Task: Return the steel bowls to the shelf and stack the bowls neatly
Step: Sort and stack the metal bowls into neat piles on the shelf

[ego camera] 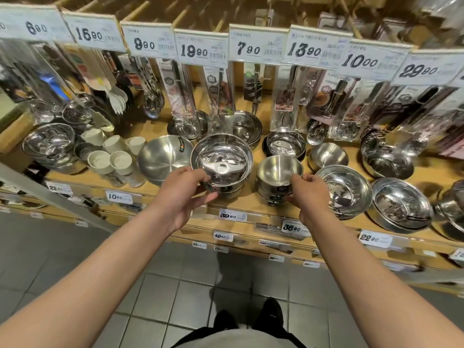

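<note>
Long pale wooden shelf point(251, 204) across the view, crowded with shiny steel bowls. Wide mirror-polished steel bowl point(222, 156) on a short stack just left of centre, held at its near rim by the left hand point(187, 190): thumb under at 4 o'clock of the hand, fingers curled over the rim, bowl at 1 o'clock from the palm. Small brushed steel bowl point(279, 169) atop a stack of like bowls just right of it, at 10 o'clock from the right hand point(310, 194), pinched at its near right rim by curled fingertips. Large matte steel bowl point(163, 156) at 9 o'clock of the polished one. White cups point(110, 156) further left. Price tags hanging above.
</note>
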Demonstrator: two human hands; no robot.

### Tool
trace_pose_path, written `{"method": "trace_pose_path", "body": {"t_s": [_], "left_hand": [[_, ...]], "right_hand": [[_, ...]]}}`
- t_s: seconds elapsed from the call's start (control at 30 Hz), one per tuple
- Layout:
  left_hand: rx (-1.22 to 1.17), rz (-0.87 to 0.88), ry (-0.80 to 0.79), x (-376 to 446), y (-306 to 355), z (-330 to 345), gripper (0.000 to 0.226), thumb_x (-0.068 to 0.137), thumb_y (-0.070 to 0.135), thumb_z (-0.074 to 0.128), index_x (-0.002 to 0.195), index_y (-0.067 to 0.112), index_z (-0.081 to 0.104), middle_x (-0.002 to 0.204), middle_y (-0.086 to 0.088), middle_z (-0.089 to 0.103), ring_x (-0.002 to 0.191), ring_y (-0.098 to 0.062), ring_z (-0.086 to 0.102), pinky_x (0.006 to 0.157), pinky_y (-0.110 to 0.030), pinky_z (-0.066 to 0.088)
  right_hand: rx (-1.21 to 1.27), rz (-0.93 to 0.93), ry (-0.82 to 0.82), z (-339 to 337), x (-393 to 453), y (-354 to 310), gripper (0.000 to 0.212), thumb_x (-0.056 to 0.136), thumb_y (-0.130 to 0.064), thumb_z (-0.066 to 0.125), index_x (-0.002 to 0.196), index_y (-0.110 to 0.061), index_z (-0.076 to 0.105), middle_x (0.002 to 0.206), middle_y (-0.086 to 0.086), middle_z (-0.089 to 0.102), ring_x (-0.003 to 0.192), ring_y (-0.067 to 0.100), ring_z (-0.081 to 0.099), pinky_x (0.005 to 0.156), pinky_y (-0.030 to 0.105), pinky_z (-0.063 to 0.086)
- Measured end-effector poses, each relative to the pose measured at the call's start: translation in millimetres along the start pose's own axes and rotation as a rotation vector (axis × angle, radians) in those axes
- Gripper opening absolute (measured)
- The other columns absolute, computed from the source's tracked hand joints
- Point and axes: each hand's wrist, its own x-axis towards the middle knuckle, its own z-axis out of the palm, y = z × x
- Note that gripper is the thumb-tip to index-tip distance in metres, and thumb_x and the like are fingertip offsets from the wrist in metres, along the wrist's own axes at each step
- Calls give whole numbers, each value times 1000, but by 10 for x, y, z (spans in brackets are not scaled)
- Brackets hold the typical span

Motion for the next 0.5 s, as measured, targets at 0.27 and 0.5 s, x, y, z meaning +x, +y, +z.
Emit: {"method": "trace_pose_path", "body": {"t_s": [0.27, 0.5], "left_hand": [[-22, 14, 39, 38, 47, -259, 8, 92, -4, 56, 96, -2, 63, 94, -14, 69, 78, -19, 72, 62, -27, 62], [-30, 26, 70, 36, 91, -283, 8, 93, -4, 56, 91, -1, 63, 93, -15, 66, 82, -22, 69, 61, -27, 63]], "right_hand": [[-31, 3, 28, -33, -16, -38, 14, 87, -16, 64, 77, -11, 55, 85, 12, 60, 106, 46, 67, 93, 61, 56], [-3, 43, 5, -13, -16, -16, 11, 85, -12, 68, 84, -9, 57, 89, 13, 64, 100, 41, 70, 92, 58, 58]]}}
